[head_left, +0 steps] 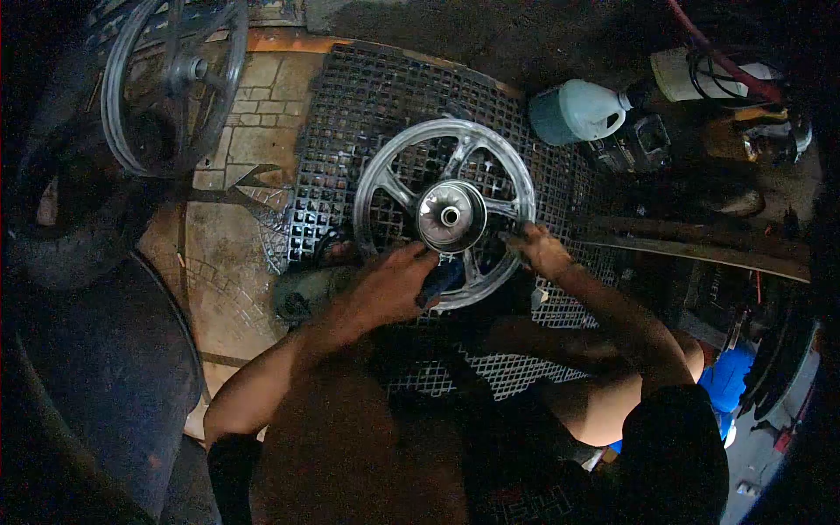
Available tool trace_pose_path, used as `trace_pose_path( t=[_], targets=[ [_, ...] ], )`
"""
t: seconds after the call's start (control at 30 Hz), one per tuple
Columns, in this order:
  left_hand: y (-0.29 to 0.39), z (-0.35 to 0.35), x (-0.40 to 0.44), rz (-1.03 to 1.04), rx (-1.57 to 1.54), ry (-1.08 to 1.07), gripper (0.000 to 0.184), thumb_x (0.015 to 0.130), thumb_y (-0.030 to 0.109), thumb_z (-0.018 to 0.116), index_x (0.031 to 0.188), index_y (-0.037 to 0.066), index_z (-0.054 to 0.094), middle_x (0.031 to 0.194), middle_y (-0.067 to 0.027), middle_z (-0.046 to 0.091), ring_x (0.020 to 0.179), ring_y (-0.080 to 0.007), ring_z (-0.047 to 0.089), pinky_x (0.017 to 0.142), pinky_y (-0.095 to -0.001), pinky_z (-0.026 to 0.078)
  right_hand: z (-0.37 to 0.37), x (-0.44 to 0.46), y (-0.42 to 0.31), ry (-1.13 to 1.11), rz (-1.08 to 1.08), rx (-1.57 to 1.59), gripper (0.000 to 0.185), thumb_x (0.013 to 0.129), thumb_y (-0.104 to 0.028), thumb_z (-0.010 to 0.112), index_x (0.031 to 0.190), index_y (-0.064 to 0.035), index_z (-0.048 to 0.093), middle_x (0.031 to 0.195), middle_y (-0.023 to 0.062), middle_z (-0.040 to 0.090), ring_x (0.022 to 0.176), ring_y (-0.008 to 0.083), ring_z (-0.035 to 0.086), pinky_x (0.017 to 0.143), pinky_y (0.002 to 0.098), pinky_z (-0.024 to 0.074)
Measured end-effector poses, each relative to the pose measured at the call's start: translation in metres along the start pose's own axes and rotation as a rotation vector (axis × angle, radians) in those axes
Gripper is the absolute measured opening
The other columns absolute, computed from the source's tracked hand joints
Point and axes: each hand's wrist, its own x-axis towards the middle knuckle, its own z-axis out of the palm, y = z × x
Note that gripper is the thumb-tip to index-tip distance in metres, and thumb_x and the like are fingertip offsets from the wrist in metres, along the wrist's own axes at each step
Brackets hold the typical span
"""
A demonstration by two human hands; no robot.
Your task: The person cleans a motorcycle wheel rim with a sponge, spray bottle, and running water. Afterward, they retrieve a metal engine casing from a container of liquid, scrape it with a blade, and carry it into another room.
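Observation:
A bare grey metal wheel (388, 140) with broad spokes lies in front of me, its round hub (451, 217) facing up. My left hand (404, 282) reaches over the near left part of the wheel, fingers curled beside the hub. Under that hand shows a dark bluish object (444, 276), too dim to name. At the right side of the rim, my right hand (544, 252) is closed, its fingers at the metal. Whether it also holds something small cannot be made out.
The wheel rests above a black grid mat (350, 96). A second wheel (114, 114) stands at upper left near a dark tyre (52, 254). A pale jug (577, 112) is at upper right. Near it sit a white container (678, 74) and a long board (700, 248).

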Motion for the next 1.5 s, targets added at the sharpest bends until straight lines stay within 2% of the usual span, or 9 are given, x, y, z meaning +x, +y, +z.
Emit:
trace_pose_path(
  t=[0.17,0.27,0.43,0.73,0.83,1.0,1.1,1.23,1.5],
  targets=[
    [0.001,-0.003,0.005,-0.005,-0.046,-0.078,0.058,0.072,0.025,0.075,0.120,0.002,0.052,0.117,-0.0188,0.052,0.110,-0.0362,0.053,0.094,-0.0441,0.046,0.064,0.020,0.020,-0.033,0.304,0.665,0.037,0.092,-0.026,0.050,0.124,-0.0058,0.049,0.124,0.0231,0.048,0.116,0.0385,0.049,0.095,0.0445,0.0446],
    [0.000,-0.004,0.004,0.028,-0.043,-0.065,0.058,0.071,0.024,0.075,0.119,0.002,0.052,0.116,-0.0181,0.053,0.109,-0.0353,0.054,0.094,-0.0437,0.046,0.023,0.008,-0.009,-0.014,-0.030,0.113,0.033,0.095,-0.024,0.044,0.123,-0.0053,0.050,0.123,0.0216,0.050,0.118,0.0368,0.048,0.097,0.0439,0.0432],
    [0.004,-0.003,0.002,0.043,-0.002,-0.006,0.058,0.070,0.025,0.076,0.118,0.001,0.053,0.116,-0.0182,0.054,0.109,-0.0348,0.054,0.093,-0.0430,0.047,0.024,-0.003,-0.006,0.277,-0.318,0.195,0.034,0.096,-0.024,0.041,0.125,-0.0065,0.050,0.126,0.0209,0.050,0.121,0.0356,0.047,0.100,0.0440,0.0407],
    [-0.001,0.003,0.006,-0.012,-0.006,-0.018,0.058,0.071,0.027,0.076,0.115,-0.001,0.052,0.110,-0.0198,0.055,0.103,-0.0356,0.057,0.088,-0.0436,0.050,-0.060,-0.009,-0.034,-0.187,0.509,0.634,0.066,0.093,-0.051,0.044,0.139,-0.0052,0.032,0.125,0.0247,0.052,0.110,0.0401,0.054,0.095,0.0461,0.0439],
    [0.006,-0.004,0.002,-0.038,-0.021,-0.026,0.057,0.073,0.028,0.074,0.117,-0.001,0.051,0.114,-0.0213,0.054,0.105,-0.0372,0.055,0.090,-0.0449,0.048,-0.052,0.006,0.013,0.141,0.426,0.886,0.068,0.092,-0.052,0.045,0.141,-0.0080,0.031,0.129,0.0255,0.049,0.115,0.0400,0.051,0.094,0.0473,0.0449],
    [0.007,-0.015,0.003,-0.109,-0.065,-0.171,0.063,0.076,0.032,0.071,0.125,0.000,0.048,0.125,-0.0248,0.050,0.117,-0.0403,0.048,0.100,-0.0473,0.040,-0.001,0.008,0.032,0.330,-0.159,0.043,0.043,0.078,-0.013,0.053,0.121,-0.0081,0.055,0.128,0.0241,0.048,0.122,0.0413,0.043,0.102,0.0474,0.0395],
    [0.002,0.001,0.001,0.013,0.091,0.067,0.059,0.073,0.028,0.075,0.116,-0.002,0.048,0.107,-0.0206,0.054,0.103,-0.0351,0.056,0.084,-0.0435,0.051,-0.027,0.026,0.020,0.415,0.112,0.169,0.036,0.081,-0.010,0.051,0.117,-0.0067,0.055,0.119,0.0227,0.052,0.113,0.0406,0.048,0.097,0.0452,0.0409],
    [0.007,-0.010,0.010,-0.131,-0.025,-0.151,0.067,0.076,0.034,0.072,0.126,-0.001,0.046,0.124,-0.0268,0.049,0.115,-0.0417,0.049,0.100,-0.0475,0.040,0.005,0.066,-0.002,0.866,0.194,0.593,0.028,0.082,-0.008,0.047,0.108,-0.0028,0.053,0.095,0.0197,0.053,0.091,0.0400,0.050,0.080,0.0484,0.0420],
    [0.002,-0.003,0.009,-0.149,-0.002,-0.078,0.068,0.075,0.034,0.073,0.127,0.000,0.045,0.126,-0.0257,0.045,0.116,-0.0421,0.047,0.099,-0.0492,0.040,0.003,0.079,-0.004,0.830,0.045,0.475,0.026,0.075,0.000,0.054,0.101,-0.0010,0.056,0.099,0.0247,0.058,0.098,0.0421,0.055,0.083,0.0465,0.0441]
  ],
)
